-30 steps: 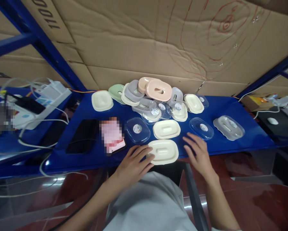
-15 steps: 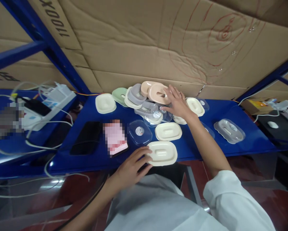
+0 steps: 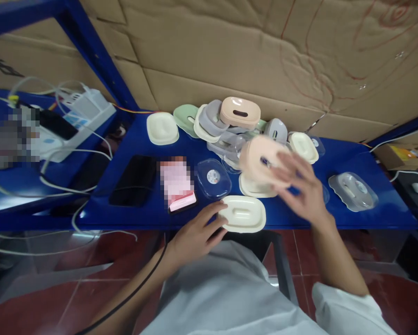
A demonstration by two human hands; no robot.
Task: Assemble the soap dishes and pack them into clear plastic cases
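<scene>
My left hand [image 3: 203,228] grips the left end of a cream oval tray [image 3: 245,214] at the table's front edge. In my right hand [image 3: 299,184] is a peach lid with a slot [image 3: 259,158], blurred by motion, held above the table. Partly under that lid lies a second cream tray [image 3: 252,186]. Behind it is a pile with another peach piece [image 3: 240,113] on top, grey pieces [image 3: 214,118], a green one [image 3: 187,118] and clear covers. A clear cover with a round label [image 3: 214,179] lies left of the second cream tray.
To the left on the blue table [image 3: 100,207] are a black phone [image 3: 134,180] and a lit phone [image 3: 177,184]. White cables and a power strip [image 3: 79,118] sit farther left. A clear-covered grey piece [image 3: 353,190] lies right. Cardboard [image 3: 212,51] stands behind.
My right hand has taken a peach lid off the pile and brought it nearer and to the right. The left hand stays on the cream tray. The camera view has shifted slightly.
</scene>
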